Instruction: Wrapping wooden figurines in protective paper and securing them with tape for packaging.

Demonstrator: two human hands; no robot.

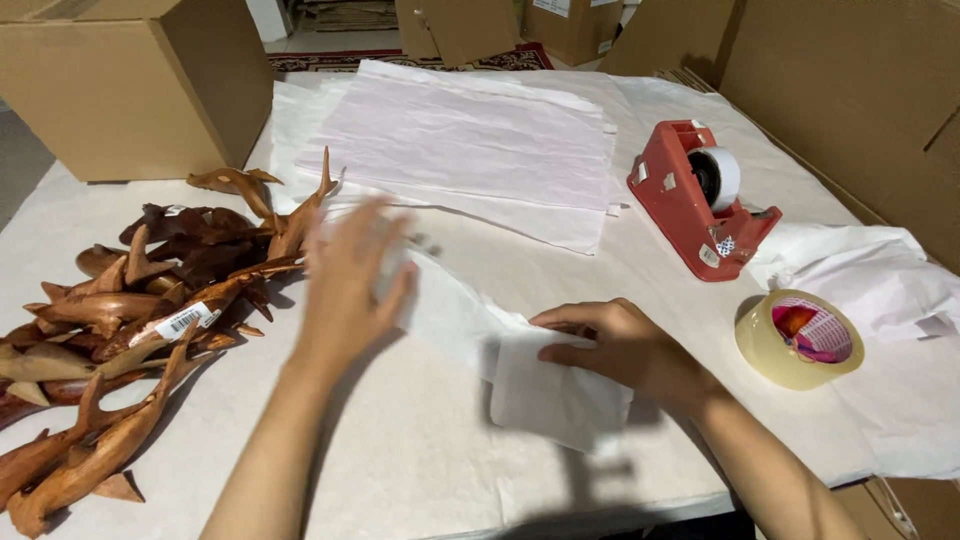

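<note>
Here we have our right hand (622, 345) pressing down on a folded white paper bundle (548, 392) that lies near the front edge of the bench (420, 470), about midway along it. Our right fingers (570, 335) are flat and spread over the bundle's upper corner, resting on it rather than clenched around it. A loose tail of the same white paper (440, 310) runs from the bundle up and to the left, toward our left hand (347, 285). That hand is blurred, its fingers open and splayed over the tail of paper; we cannot tell whether they actually touch the sheet.

At the left edge of the bench we see a heap of carved brown wooden figures (150, 320), long and finned, one of them carrying a small white barcode label (186, 320). Toward the far edge lies a stack of flat white wrapping sheets (470, 140). Near the right edge stands a red tape dispenser (690, 205) holding a white roll, with a small sticker low on its side. Just in front of it a roll of clear packing tape (800, 338) lies flat, with a red and white label inside its core. Crumpled white paper (880, 275) sits beside it at the right edge. A plain brown cardboard box (130, 90) stands at the far left corner, and more brown cardboard (850, 90) rises along the far right corner.
</note>
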